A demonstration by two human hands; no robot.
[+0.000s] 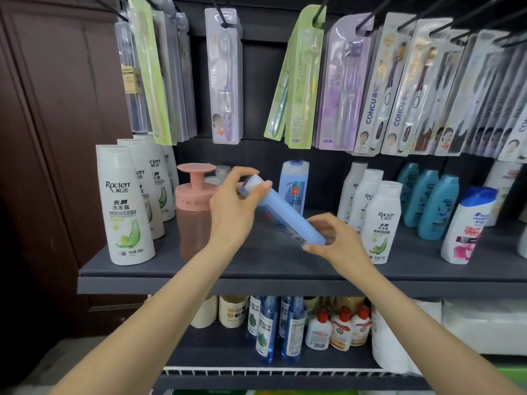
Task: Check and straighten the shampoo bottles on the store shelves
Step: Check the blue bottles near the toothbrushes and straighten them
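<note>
A dark store shelf (256, 269) carries rows of bottles. Above its front, a blue shampoo bottle (285, 212) is held tilted: the left hand (233, 206) pinches its cap end, the right hand (333, 240) pinches its base. Farther back another blue bottle (293, 183) stands upright beneath hanging toothbrush packs (342, 89).

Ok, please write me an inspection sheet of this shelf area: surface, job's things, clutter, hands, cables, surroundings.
Surface: dark grey shelf, bottles standing in rows.
Job's things: light blue bottle tilted, held off the shelf; another blue bottle upright behind; white Raclen bottles upright.
Clutter: pink pump bottle among the shampoos.
Hands: left hand grips the cap end; right hand pinches the base.
Cables: nothing seen.
Surroundings: toothbrush packs hang above; spray bottles below.
</note>
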